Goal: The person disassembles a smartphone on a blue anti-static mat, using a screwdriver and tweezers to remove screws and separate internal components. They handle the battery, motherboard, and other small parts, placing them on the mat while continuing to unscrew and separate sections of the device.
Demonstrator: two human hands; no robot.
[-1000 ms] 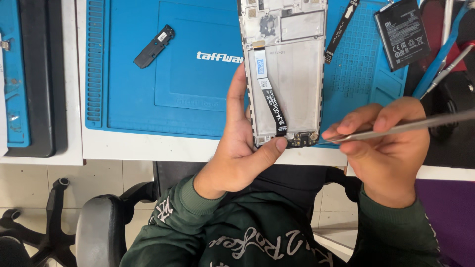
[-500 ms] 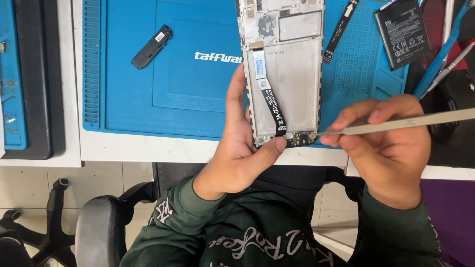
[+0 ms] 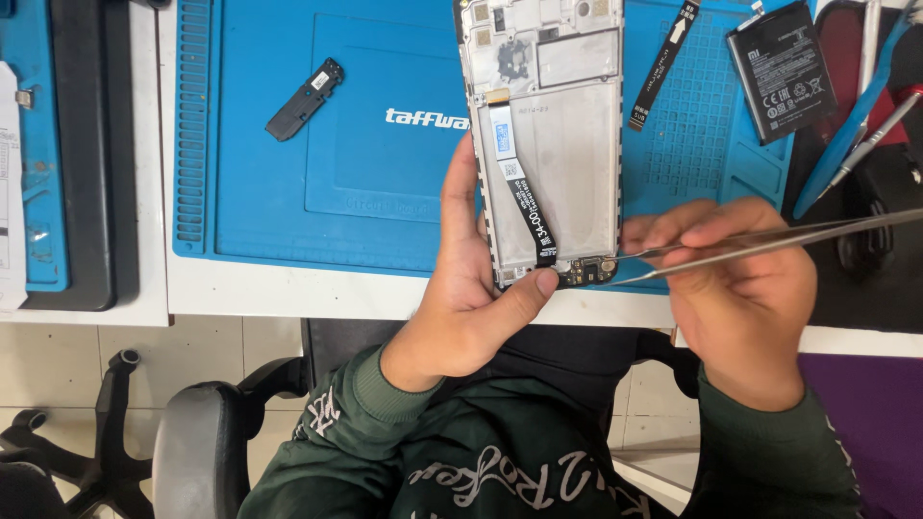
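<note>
At six o'clock of the opened grey phone frame [image 3: 548, 144], your left hand [image 3: 471, 298] grips the edge, thumb pressed there. Your right hand [image 3: 745, 288] pinches thin steel tweezers [image 3: 769, 240]; I think you should keep the tips shallow at the small dark board [image 3: 586, 272].

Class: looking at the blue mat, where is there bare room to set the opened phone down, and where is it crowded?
Free: the mat middle, between the small black part and the phone frame held in the left hand. Crowded: the right side, with the black ribbon strip, battery, and the tweezers in the right hand.
</note>
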